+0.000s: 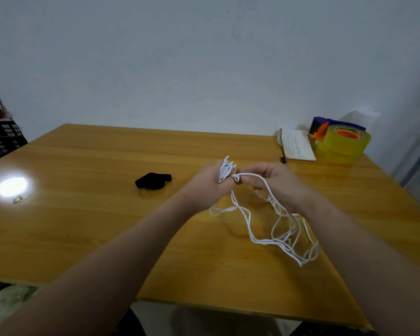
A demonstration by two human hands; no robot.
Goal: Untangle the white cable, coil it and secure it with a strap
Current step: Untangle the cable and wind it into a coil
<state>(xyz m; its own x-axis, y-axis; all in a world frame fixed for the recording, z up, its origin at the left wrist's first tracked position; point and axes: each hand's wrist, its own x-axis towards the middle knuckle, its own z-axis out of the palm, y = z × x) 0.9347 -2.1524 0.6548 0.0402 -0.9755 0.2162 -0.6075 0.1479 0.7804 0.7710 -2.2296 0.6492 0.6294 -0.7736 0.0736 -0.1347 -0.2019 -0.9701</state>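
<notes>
- Held above the table (pixel 83 214), my left hand (pixel 207 184) grips a small bundle of finished loops of the white cable (pixel 225 171). The loops stand up out of its curled fingers.
- My right hand (pixel 275 181), just beside it and nearly touching, pinches a single strand at the mouth of that bundle.
- From the pinch the loose cable drops away under my right wrist. It lies in a slack tangle on the table, below the right hand and on its near side, and its long run heads back toward my right elbow.
- I judge the coiling partly done, with much cable not yet wound. The next wrap turns on slack coming up from beneath the right hand, which is the nearer one, and being laid across the left.
- The black strap (pixel 153 181) lies on the table off the outer side of my left hand, apart from both. The left is closer to it, but it is occupied.
- Beyond the right hand sit a pen (pixel 283 160), a notebook (pixel 297 145) and a tape dispenser (pixel 340 140), well clear.
</notes>
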